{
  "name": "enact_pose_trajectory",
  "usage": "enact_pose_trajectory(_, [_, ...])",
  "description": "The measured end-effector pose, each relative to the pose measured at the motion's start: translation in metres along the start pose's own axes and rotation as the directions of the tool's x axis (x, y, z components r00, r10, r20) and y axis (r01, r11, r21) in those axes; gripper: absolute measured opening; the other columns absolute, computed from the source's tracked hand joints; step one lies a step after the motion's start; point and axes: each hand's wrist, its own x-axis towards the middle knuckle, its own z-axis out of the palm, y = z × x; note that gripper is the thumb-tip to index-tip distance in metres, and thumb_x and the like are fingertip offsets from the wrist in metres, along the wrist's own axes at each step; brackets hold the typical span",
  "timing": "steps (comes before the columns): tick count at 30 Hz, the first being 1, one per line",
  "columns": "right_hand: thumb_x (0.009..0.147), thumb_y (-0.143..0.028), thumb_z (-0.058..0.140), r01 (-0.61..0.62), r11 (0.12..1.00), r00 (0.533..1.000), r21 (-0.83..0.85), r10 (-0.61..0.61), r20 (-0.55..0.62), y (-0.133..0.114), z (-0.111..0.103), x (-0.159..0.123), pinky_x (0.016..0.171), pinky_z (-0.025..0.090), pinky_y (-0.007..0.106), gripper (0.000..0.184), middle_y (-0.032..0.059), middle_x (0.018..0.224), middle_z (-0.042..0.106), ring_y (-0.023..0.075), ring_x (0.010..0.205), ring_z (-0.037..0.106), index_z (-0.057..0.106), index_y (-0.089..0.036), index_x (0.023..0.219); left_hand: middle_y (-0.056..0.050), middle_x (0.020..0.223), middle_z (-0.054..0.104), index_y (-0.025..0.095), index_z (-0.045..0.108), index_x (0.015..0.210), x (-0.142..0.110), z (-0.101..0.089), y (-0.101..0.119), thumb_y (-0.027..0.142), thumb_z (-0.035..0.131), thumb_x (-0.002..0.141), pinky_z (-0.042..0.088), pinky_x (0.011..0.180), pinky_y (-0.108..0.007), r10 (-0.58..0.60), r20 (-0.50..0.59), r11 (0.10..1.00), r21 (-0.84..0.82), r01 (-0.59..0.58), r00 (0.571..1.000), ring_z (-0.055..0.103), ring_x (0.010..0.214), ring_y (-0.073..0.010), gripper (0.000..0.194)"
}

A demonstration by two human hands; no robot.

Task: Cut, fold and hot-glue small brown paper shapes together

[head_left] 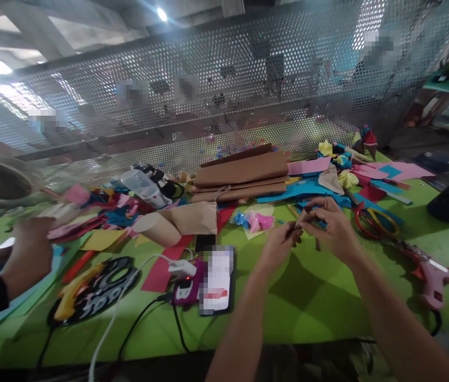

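Observation:
Both of my hands meet above the green table, right of centre. My left hand [278,246] is closed, with its fingertips pinched on a small dark brown piece [307,213]. Curled around the same piece from the other side is my right hand [333,231]. Fingers cover most of it, so I cannot tell its exact kind. Just beyond the left hand, blue and pink folded bits [254,220] lie on a pale square. Scissors [375,223] with red and yellow handles rest to the right of my right hand, and a pink glue gun [433,278] lies nearer the right edge.
A phone [220,281] lies beside a purple power strip [186,291] with cables. Brown paper [244,172] is stacked behind. A yellow glue gun [77,292] sits on a black plate. Another person's hand [31,246] is at left. A perforated metal screen [208,106] stands behind.

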Motion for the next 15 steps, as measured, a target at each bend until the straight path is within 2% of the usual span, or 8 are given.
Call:
enact_pose_trajectory(6, [0.084,-0.026,0.075,0.032,0.999,0.999,-0.007,-0.033,-0.036,-0.0021,-0.0004,-0.0003,0.096,0.053,0.048,0.004,0.0118,0.119,0.062,0.0339,0.125,0.055,0.074,-0.026,0.088,0.002,0.067,0.056,0.017,0.058,0.088,-0.0007,-0.0014,0.0043,0.042,0.053,0.096,0.036,0.055,-0.023,-0.038,-0.012,0.996,-0.076,0.037,0.999,0.050,0.058,-0.0103,0.028])
enact_pose_trajectory(11, [0.085,-0.031,0.077,0.025,1.000,0.997,0.008,-0.025,-0.077,0.0020,-0.0021,-0.0023,0.097,0.053,0.048,0.009,0.0120,0.129,0.058,0.0308,0.116,0.061,0.072,-0.025,0.089,0.004,0.066,0.053,0.017,0.056,0.089,-0.0002,-0.0013,0.0015,0.043,0.054,0.094,0.034,0.055,-0.023,-0.065,0.000,0.982,-0.175,0.064,0.998,0.047,0.057,-0.0097,0.027])
enact_pose_trajectory(15, [0.087,-0.031,0.075,0.023,0.999,0.997,0.043,-0.019,-0.074,-0.0016,-0.0037,-0.0021,0.101,0.052,0.047,0.006,0.0102,0.129,0.060,0.0304,0.119,0.062,0.073,-0.026,0.086,0.004,0.065,0.050,0.017,0.057,0.089,0.0006,0.0000,0.0007,0.049,0.057,0.093,0.034,0.055,-0.024,-0.070,0.025,0.973,-0.219,0.073,0.997,0.045,0.057,-0.0098,0.032])
